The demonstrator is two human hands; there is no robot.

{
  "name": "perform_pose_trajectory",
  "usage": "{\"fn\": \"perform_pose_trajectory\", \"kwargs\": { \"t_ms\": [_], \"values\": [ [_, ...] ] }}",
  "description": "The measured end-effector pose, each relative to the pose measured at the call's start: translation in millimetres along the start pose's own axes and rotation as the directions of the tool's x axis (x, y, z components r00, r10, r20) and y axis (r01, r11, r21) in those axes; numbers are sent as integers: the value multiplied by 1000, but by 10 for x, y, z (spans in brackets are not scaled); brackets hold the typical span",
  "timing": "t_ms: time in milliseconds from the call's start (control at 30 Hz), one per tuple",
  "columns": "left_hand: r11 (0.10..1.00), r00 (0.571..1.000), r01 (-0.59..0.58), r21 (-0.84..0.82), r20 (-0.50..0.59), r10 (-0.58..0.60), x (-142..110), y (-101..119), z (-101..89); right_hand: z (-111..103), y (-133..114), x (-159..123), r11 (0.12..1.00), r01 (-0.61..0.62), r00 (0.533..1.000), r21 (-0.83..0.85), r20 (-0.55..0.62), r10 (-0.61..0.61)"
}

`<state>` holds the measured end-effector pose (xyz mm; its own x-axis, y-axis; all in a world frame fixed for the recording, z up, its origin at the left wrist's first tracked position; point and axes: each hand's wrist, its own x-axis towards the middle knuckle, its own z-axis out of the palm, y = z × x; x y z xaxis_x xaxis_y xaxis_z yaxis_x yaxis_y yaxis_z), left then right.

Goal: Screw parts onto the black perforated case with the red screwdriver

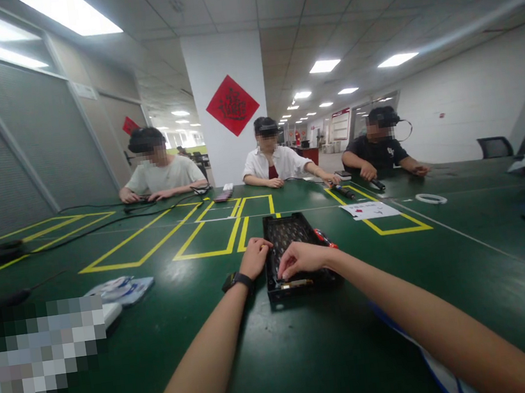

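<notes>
A black rectangular case (269, 279) lies on the table in front of me, its inside facing up and showing a pattern of small dark cells. My left hand (254, 259) is at its left wall, fingers curled over the rim. Over the case's near part is my right hand (304, 259), with thumb and fingers pinched together near the near left corner. Whatever is in that pinch is too small to make out. Just below those fingertips, a gold-coloured strip (297, 283) lies along the case's near end. A red and black object (326, 238) rests against the right side, partly hidden.
Yellow tape (207, 254) marks rectangles on the green table (257, 377). To the right lie a printed sheet (371, 210) and a white ring (431, 199); to the left, plastic packets (123, 291). Three people sit across the table, one reaching toward a dark tool (345, 192).
</notes>
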<state>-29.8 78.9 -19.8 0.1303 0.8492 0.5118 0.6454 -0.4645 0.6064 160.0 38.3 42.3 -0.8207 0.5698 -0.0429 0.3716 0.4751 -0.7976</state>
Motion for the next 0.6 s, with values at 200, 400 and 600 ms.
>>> {"fn": "perform_pose_trajectory", "kwargs": {
  "t_ms": [200,400,600],
  "values": [
    [1000,1000,1,9,-3,-1,1,-1,0,41,-40,30,987,-6,1000,-160,7,7],
    [1000,1000,16,8,-10,-16,1,-8,7,73,-56,75,979,-53,999,-196,-3,53],
    [1000,1000,3,9,-4,-3,-1,3,2,48,-86,69,971,-33,999,-238,-17,29]
  ]
}}
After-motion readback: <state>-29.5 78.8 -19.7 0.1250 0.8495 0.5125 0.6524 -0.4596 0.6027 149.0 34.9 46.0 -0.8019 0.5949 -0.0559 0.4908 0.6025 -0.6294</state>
